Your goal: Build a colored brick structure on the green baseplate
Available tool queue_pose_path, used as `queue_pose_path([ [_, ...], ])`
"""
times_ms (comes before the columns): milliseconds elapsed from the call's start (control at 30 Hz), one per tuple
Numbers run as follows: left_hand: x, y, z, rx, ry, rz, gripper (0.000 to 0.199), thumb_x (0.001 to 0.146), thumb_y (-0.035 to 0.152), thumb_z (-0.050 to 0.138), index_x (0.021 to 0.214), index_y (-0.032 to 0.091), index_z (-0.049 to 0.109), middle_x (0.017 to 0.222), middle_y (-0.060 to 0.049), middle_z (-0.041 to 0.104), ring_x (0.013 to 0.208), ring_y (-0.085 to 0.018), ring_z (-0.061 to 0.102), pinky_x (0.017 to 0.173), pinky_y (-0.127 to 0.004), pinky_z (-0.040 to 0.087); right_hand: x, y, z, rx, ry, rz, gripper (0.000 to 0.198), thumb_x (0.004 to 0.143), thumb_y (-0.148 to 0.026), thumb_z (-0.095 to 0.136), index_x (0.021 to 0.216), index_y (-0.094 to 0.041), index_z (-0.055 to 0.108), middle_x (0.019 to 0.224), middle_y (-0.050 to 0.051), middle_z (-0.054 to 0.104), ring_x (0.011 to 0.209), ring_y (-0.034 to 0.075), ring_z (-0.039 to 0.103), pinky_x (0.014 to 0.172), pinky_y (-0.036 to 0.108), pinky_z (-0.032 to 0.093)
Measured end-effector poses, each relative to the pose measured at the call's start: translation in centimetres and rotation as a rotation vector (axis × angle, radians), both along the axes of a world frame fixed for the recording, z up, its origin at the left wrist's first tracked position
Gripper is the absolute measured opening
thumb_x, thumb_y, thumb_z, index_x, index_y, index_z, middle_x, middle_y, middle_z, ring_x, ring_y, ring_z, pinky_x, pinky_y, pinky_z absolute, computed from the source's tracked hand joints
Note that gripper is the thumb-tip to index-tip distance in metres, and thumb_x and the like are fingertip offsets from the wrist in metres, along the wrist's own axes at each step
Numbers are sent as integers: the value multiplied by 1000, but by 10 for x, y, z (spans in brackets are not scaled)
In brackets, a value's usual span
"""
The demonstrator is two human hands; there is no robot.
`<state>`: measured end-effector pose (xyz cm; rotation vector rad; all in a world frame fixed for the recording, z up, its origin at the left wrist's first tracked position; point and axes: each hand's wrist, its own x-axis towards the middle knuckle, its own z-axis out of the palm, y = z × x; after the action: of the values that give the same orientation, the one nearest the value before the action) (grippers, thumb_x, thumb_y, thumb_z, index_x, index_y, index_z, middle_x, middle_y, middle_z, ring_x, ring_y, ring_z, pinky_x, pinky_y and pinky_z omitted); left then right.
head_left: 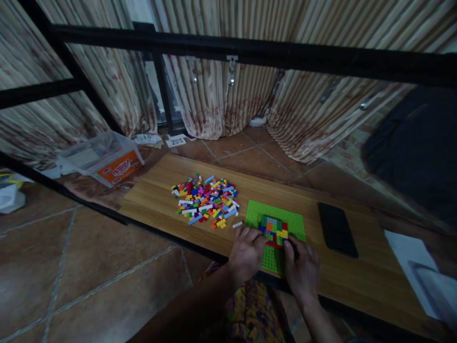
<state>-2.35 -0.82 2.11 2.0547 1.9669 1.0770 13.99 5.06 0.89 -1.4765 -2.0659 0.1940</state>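
A green baseplate (293, 219) lies on the wooden table, bearing a block of toy bricks (271, 226) in green, blue, orange, yellow and red. A long red brick (274, 245) runs along the near side of this block. At its left end, my left hand (247, 252) has its fingers closed on it, the fingertips partly hidden. My right hand (303, 267) grips at its right end, with the thumb and fingers bent around the near right corner. Beside my left hand lies a loose white brick (237, 224). A heap of mixed bricks (207, 197) spreads farther left.
A black phone (337, 229) lies on the wooden table (150, 202), right of the baseplate. A clear plastic bin (103, 157) with an orange label stands at the far left. White sheets (410, 252) are at the right end. A black metal bar (228, 40) crosses before the curtains.
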Motion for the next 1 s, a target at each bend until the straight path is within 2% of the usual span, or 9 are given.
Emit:
queue_pose_path([
  [167,-25,-15,11,62,-83,113,23,89,17,54,108,24,64,101,-5,65,100,-21,56,97,-43,40,1,0,-3,31,28,25,55,94,-56,31,107,-17,67,98,15,69,93,30,59,84,44,41],
  [333,-78,-20,16,90,-82,394,20,87,16,55,103,21,66,98,-6,66,94,-23,58,88,-40,44,4,3,-7,23,-34,-1,65,93,-62,25,105,-14,68,99,16,69,92,31,59,83,44,42],
  [433,-105,-23,15,104,-60,490,20,86,17,56,103,22,66,99,-7,66,95,-23,59,88,-40,45,4,3,-7,35,-70,-11,69,93,-63,21,105,-14,68,99,15,70,93,30,59,83,43,42],
  [800,-144,-51,13,75,-46,668,19,85,17,55,100,18,66,98,-9,65,94,-25,59,87,-41,46,7,5,-12,72,-107,5,71,93,-63,19,103,-13,68,96,15,70,89,30,60,81,42,43],
  [1000,-155,-40,17,66,-39,705,18,84,19,57,99,19,67,104,-9,64,99,-26,58,90,-41,45,7,5,-13,91,-137,5,74,92,-64,17,102,-11,69,97,16,70,89,31,60,80,42,44],
])
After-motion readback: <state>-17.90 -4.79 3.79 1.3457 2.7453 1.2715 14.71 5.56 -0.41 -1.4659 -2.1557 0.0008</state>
